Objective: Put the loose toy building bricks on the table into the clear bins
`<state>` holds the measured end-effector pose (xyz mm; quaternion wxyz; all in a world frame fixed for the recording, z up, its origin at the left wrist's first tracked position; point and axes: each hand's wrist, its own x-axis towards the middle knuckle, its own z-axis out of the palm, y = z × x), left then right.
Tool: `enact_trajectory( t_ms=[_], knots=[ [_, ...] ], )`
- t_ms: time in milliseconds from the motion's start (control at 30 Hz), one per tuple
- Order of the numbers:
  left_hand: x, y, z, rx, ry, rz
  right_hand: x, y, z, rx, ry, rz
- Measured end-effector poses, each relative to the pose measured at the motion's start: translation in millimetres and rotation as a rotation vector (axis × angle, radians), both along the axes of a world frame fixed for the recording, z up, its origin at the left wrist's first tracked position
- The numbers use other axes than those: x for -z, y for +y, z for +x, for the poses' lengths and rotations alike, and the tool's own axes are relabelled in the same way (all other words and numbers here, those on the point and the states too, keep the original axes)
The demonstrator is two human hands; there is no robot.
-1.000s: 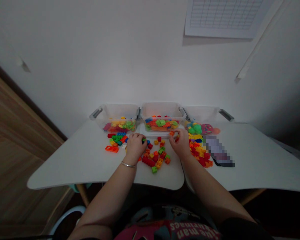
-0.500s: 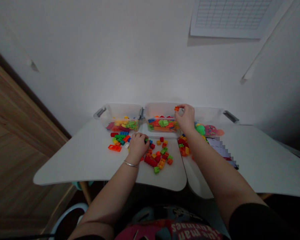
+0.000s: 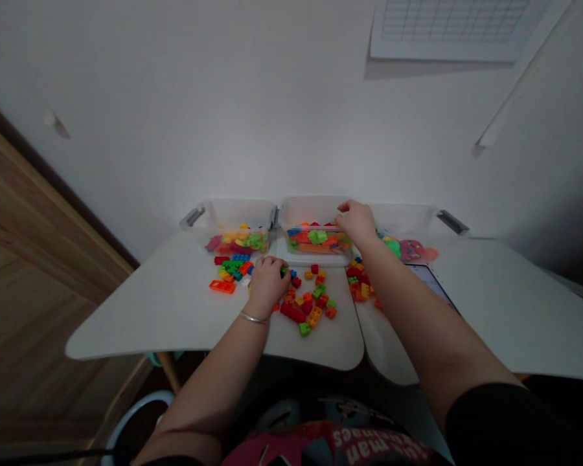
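Note:
My right hand (image 3: 358, 222) is over the right end of the middle clear bin (image 3: 315, 206), thumb and forefinger apart with nothing seen between them. Inside this bin lie mixed toy building bricks (image 3: 317, 237), a light green one on top. My left hand (image 3: 269, 281), with a silver bangle at the wrist, rests among loose bricks on the table. Its fingers are curled, and a bit of green shows by the thumb; what they hold is mostly hidden. Just right of it lie red, orange, yellow and green bricks, among them a long red piece (image 3: 293, 312).
On the left is another clear bin (image 3: 238, 210) of bricks; a third bin (image 3: 408, 217) on the right holds colourful pieces. More bricks (image 3: 361, 285) lie beside my right forearm, near a phone or tablet (image 3: 430, 281). The white table (image 3: 150, 310) stands against a wall.
The small orange brick that was pinched in my right hand is no longer seen there, and those fingers have parted. My left hand has stayed in place.

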<state>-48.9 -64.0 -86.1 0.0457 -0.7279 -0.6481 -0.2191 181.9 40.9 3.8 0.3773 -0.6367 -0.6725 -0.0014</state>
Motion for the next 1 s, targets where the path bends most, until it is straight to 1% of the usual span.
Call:
enact_trajectory(
  t_ms=[233, 300, 367, 433, 500, 533, 600, 667, 767, 867, 1000],
  knots=[
    [-0.7, -1, 0, -0.002, 0.002, 0.004, 1.4, -3, 7, -0.039, 0.070, 0.055],
    [-1.1, -1, 0, -0.006, 0.000, -0.001, 4.2, -9, 5, -0.068, 0.101, 0.150],
    [-1.6, -1, 0, -0.011, 0.000, -0.007, 9.9, -22, 0, -0.111, 0.108, 0.300],
    [-2.3, -2, 1, -0.014, 0.001, -0.011, 18.9, -40, -8, -0.175, 0.078, 0.436],
    [-2.8, -2, 1, -0.016, 0.003, -0.011, 31.0, -57, -17, -0.251, 0.041, 0.489],
    [-3.0, -2, 1, -0.016, 0.004, -0.009, 38.1, -65, -21, -0.293, 0.029, 0.489],
    [-3.2, -3, 2, -0.014, 0.008, -0.005, 53.5, -75, -26, -0.389, 0.016, 0.430],
    [-3.3, -3, 2, -0.015, 0.009, -0.002, 69.1, -79, -27, -0.472, 0.004, 0.315],
    [-3.5, -3, 2, -0.018, 0.007, -0.006, 88.6, -84, -21, -0.554, -0.028, 0.136],
    [-3.3, -3, 2, -0.012, 0.001, -0.005, 99.8, -91, -11, -0.583, -0.076, 0.047],
    [-2.2, -1, 1, 0.003, -0.005, 0.013, 104.9, -99, -3, -0.563, -0.145, 0.023]
  ],
)
